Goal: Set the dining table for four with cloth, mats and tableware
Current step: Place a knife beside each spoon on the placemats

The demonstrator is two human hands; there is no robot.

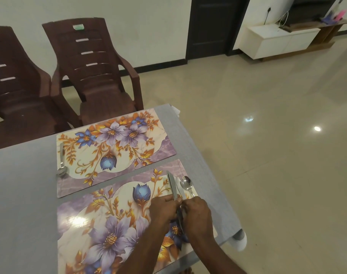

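Steel knives (172,184) and a spoon (186,183) fan out from my curled left hand (163,209) and right hand (196,213), which pinch their handles together over the near mat (109,224). Beyond that mat, another spoon (61,167) lies on the far mat (117,143).

Soft, even indoor light, a bit dim. Two bright ceiling-lamp glints shine on the glossy floor (317,128), and a white glare patch sits on the near mat (77,221). Wide-angle bending curves the chairs (93,72) and the walls. Slightly soft throughout.
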